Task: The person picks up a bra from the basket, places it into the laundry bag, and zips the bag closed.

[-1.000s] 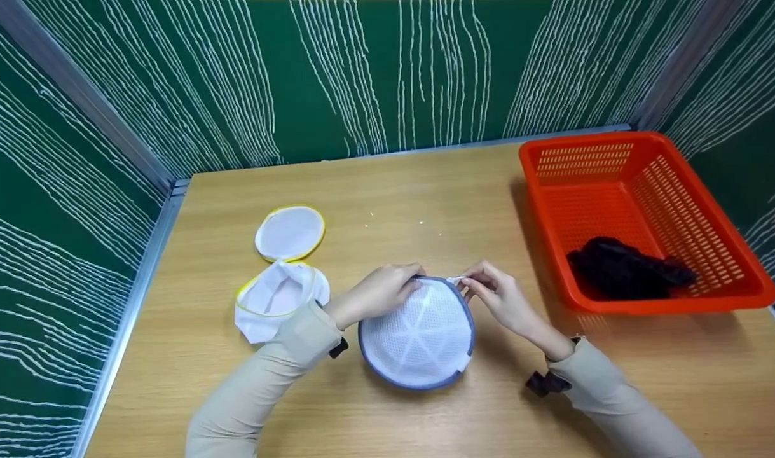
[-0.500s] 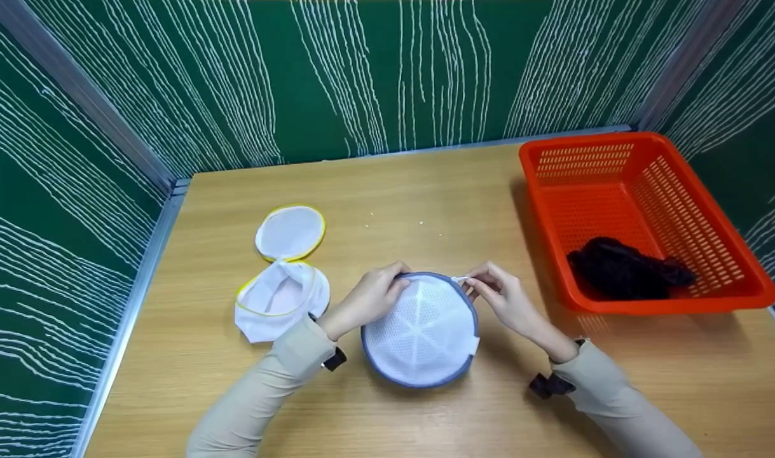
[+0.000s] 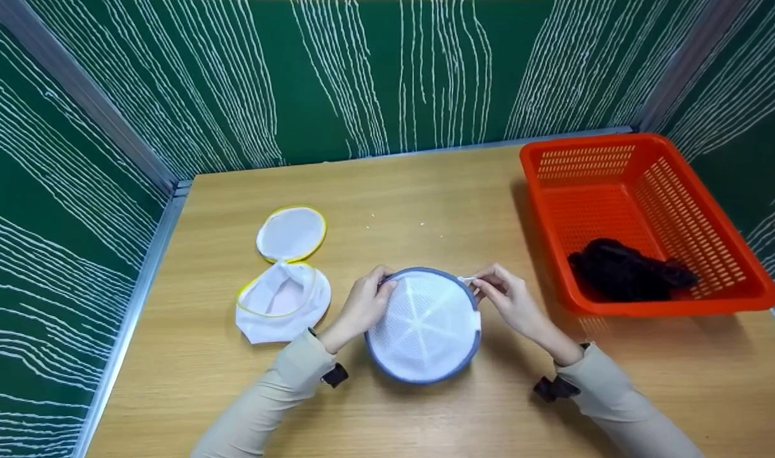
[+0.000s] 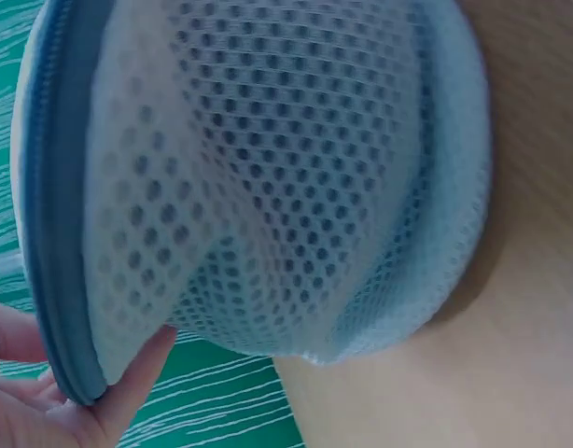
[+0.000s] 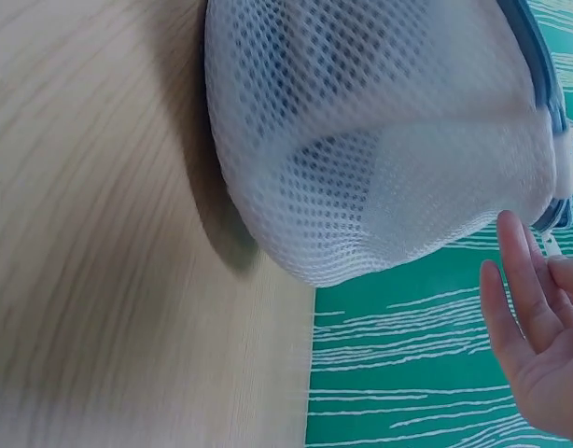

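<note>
A round white mesh laundry bag (image 3: 422,337) with a blue zippered rim is held over the table in the middle of the head view. My left hand (image 3: 362,308) grips its rim at the upper left. In the left wrist view the thumb of that hand (image 4: 58,411) presses on the mesh bag (image 4: 268,168) beside the zipper band (image 4: 67,205). At the rim's upper right my right hand (image 3: 514,305) pinches a small white zipper pull (image 3: 466,278). The right wrist view shows that hand (image 5: 543,350) with its other fingers extended under the bag (image 5: 361,140).
On the left stands an opened white bag (image 3: 279,327) with yellow trim, its round lid (image 3: 292,233) folded back behind it. An orange basket (image 3: 616,306) at the right holds a dark cloth (image 3: 625,270). Tiny white specks dot the wooden table (image 3: 387,197); green panels (image 3: 311,127) enclose it.
The mesh bag has turned counterclockwise, its white rim tab rising along the right side. My left hand has shifted left along with the rim, and my right hand slightly right with the zipper pull.
</note>
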{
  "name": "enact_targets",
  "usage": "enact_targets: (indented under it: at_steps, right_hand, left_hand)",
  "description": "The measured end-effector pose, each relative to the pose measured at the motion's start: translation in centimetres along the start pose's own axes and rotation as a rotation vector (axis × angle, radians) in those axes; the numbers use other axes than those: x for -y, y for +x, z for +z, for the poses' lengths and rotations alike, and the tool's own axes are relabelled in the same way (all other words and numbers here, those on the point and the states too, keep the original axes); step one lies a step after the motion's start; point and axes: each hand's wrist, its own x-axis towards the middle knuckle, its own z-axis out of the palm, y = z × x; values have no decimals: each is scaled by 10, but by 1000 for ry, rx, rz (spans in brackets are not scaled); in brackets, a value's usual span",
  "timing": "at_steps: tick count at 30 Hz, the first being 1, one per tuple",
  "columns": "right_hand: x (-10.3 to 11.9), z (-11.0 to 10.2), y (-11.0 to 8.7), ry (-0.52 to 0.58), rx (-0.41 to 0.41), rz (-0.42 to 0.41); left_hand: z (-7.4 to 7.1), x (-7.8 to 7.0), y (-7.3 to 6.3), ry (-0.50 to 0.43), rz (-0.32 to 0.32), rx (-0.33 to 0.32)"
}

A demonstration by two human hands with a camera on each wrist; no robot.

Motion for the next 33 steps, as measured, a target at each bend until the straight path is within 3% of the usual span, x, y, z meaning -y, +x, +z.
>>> enact_targets:
  at_steps: [7,16,27,33]
  right_hand:
    - [6,-6,-3,-2,37,11]
    - [6,-9,-7,15,75,5]
    - [14,-23,-8,-41,218,9]
    - [12,-26,-9,3,214,15]
  left_hand:
    - [3,3,-5,-78,-121,-97]
    - [6,5,-9,-125,-185,-148]
    - [12,6,-11,-166,-214,-158]
    - [15,6,-11,-213,-262,-156]
